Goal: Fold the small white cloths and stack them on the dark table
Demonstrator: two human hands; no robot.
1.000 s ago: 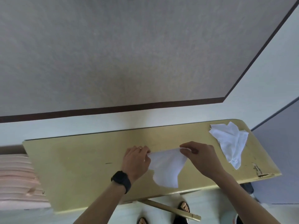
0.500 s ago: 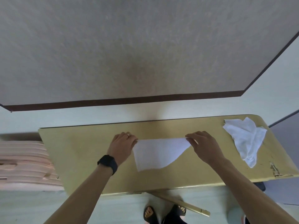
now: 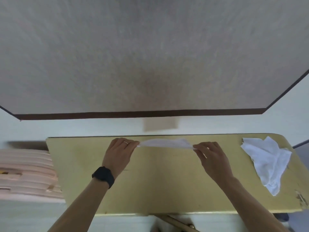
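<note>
cloth (image 3: 165,143) | stretched taut, likely to square edges | left hand (image 3: 119,153), right hand (image 3: 211,158) each pinching a corner | spare cloth (image 3: 267,163) waits aside

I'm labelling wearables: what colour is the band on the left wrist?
Black; the wristband shows plainly in the head view, the only view given.
</note>
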